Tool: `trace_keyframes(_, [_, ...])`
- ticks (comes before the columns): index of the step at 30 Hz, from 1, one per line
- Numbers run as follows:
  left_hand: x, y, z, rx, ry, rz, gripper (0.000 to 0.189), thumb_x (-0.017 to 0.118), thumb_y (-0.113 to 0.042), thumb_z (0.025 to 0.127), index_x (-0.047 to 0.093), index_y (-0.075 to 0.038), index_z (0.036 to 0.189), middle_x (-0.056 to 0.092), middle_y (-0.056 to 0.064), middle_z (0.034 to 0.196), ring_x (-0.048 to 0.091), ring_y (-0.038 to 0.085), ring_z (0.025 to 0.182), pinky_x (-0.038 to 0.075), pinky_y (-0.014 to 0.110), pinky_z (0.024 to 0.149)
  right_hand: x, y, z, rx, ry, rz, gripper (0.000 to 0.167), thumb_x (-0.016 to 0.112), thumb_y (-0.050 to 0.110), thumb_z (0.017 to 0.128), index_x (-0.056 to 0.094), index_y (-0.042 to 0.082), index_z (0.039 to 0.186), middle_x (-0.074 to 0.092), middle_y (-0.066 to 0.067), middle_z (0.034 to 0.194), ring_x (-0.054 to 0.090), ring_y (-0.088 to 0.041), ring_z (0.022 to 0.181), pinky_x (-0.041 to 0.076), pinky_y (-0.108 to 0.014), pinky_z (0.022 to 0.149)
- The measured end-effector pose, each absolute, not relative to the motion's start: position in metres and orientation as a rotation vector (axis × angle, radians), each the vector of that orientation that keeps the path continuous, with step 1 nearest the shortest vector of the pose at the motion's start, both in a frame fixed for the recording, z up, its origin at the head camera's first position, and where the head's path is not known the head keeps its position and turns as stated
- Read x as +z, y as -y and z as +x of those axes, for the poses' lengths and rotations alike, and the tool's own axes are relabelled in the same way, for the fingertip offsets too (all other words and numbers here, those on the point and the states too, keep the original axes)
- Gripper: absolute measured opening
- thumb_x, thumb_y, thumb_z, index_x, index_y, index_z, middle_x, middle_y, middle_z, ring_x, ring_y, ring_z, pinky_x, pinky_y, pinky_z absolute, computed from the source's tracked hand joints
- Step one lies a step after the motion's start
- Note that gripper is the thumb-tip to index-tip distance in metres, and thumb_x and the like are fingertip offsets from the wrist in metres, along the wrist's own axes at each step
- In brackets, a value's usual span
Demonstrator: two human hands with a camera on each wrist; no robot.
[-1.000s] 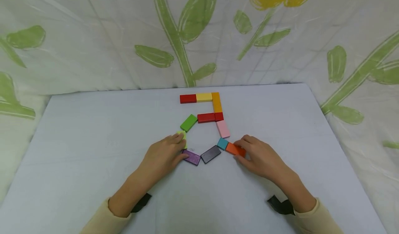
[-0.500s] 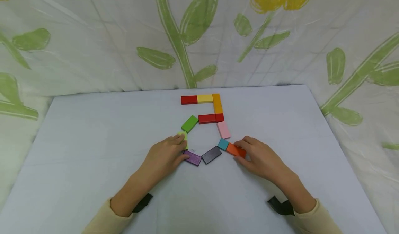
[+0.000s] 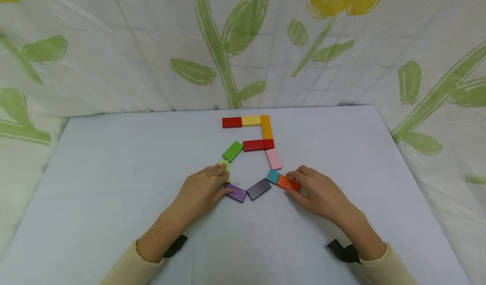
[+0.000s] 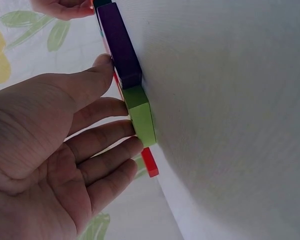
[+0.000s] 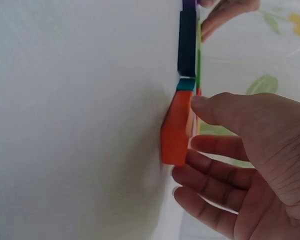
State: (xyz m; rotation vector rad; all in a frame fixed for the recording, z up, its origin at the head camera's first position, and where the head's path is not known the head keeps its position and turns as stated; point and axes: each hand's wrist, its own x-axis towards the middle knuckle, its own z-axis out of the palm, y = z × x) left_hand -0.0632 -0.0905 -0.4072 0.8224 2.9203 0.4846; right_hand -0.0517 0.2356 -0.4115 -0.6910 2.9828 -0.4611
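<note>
My left hand (image 3: 203,188) rests at the left of a ring of coloured blocks. Its fingertips lie on a light green block (image 4: 142,122), partly covered in the head view, and its thumb touches the end of a purple block (image 3: 237,193). On the other side, my right hand (image 3: 315,190) holds an orange block (image 3: 287,183) between thumb and fingers. That block lies flat, its end against a small teal block (image 3: 273,176). A dark grey block (image 3: 259,189) lies between the purple and teal ones. The ring also has a pink block (image 3: 274,158) and a green block (image 3: 233,151).
Behind the ring, a red block (image 3: 253,145) and a small red block (image 3: 268,144) join a yellow-orange block (image 3: 266,127). From its top run a pale yellow block (image 3: 251,121) and another red block (image 3: 232,122). White cloth covers the table (image 3: 114,158); a flowered curtain (image 3: 144,78) hangs behind.
The head view has shifted slightly, moving the whole scene a little down and right. Both hands and the blocks keep their places relative to each other.
</note>
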Motion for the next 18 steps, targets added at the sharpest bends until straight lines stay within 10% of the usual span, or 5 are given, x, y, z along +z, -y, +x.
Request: trace_keyframes(18, [-0.411,0.091,-0.056,0.471,-3.044,0.840,0.056,0.088,-0.037,0.087,0.074,-0.004,0.129,0.068,0.016,0.142,0.069,0.034,0.129,0.058,0.048,0.110,-0.382,-0.254,-0.072,-0.757,-3.010,-0.645,0.038,0.079,0.021,0.097,0.071,0.012,0.133,0.073,-0.006,0.120,0.071,-0.026,0.106,0.065,-0.048,0.086])
